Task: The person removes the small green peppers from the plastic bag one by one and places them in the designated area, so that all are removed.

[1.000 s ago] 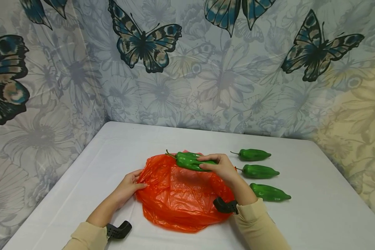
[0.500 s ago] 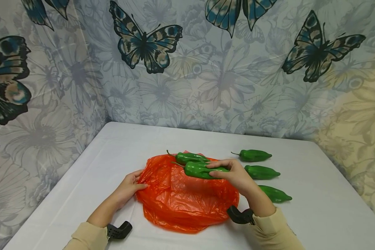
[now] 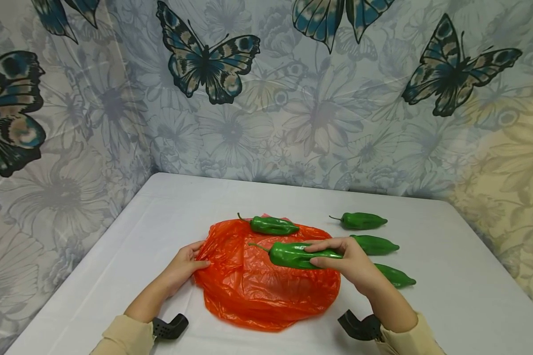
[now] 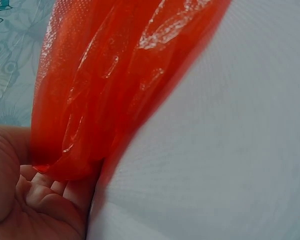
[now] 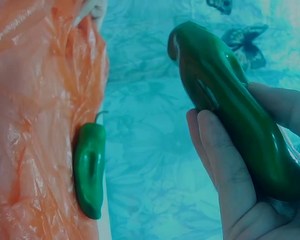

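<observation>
A red plastic bag (image 3: 266, 291) lies spread on the table. At its left edge my left hand (image 3: 183, 268) pinches the plastic; in the left wrist view, thumb and fingers of that hand (image 4: 45, 195) grip a fold of the bag (image 4: 120, 75). Over the bag's right half, my right hand (image 3: 348, 259) holds a green pepper (image 3: 293, 255) by its tip end, its stem pointing left. In the right wrist view, fingers and thumb wrap this pepper (image 5: 235, 115). Another green pepper (image 3: 273, 226) rests on the bag's far edge.
To the right of the bag, a column of green peppers lies on the white table (image 3: 462, 296): a far one (image 3: 363, 221), a middle one (image 3: 375, 245) and a near one (image 3: 396, 276), the latter two partly behind my right hand. A butterfly-patterned cloth (image 3: 320, 123) hangs behind.
My right hand has drawn the held pepper toward me and to the right, away from the pepper on the bag's far edge. The left hand and bag have stayed put.
</observation>
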`<state>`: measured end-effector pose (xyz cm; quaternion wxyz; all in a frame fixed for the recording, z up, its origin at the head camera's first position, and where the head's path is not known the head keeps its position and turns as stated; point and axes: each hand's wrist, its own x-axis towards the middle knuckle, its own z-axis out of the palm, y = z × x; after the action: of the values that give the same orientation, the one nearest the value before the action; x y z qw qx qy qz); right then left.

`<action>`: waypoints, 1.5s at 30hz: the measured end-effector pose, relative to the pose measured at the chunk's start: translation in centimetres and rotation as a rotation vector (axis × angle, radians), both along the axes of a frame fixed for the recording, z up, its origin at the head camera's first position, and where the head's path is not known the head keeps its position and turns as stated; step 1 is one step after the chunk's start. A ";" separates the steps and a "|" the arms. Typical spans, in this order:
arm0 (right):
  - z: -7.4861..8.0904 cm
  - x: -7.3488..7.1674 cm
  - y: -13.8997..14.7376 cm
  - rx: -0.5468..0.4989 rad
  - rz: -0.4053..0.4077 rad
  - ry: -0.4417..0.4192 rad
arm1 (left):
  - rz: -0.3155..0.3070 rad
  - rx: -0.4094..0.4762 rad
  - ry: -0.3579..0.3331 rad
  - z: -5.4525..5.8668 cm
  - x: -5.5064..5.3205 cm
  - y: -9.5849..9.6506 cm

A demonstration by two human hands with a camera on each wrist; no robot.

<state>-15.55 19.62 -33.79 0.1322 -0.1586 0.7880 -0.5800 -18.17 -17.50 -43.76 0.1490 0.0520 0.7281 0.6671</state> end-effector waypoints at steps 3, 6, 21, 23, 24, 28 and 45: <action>0.2 0.7 0.4 -0.042 0.032 -0.011 | 0.003 0.003 0.001 0.1 0.0 0.0; 0.3 1.5 0.9 -0.089 0.066 -0.022 | 0.007 0.006 -0.002 0.2 0.0 0.1; 0.4 4.5 4.0 -0.197 0.205 -0.028 | 0.013 0.004 -0.001 0.1 -0.1 0.1; 0.3 4.6 4.7 -0.216 0.212 -0.042 | 0.015 0.003 0.000 0.1 -0.1 0.1; 0.2 4.7 5.0 -0.222 0.217 -0.042 | 0.016 0.003 0.001 0.1 -0.1 0.1; -0.2 5.1 6.4 -0.259 0.258 -0.030 | 0.018 0.003 0.002 0.0 -0.1 0.1; -0.8 6.4 12.1 -0.287 0.276 -0.319 | 0.015 0.006 0.006 -0.1 -0.1 0.0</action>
<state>-9.18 31.70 -34.62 0.3088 -0.1881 0.6377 -0.6801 -18.27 -17.45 -43.91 0.1414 0.0491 0.7270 0.6702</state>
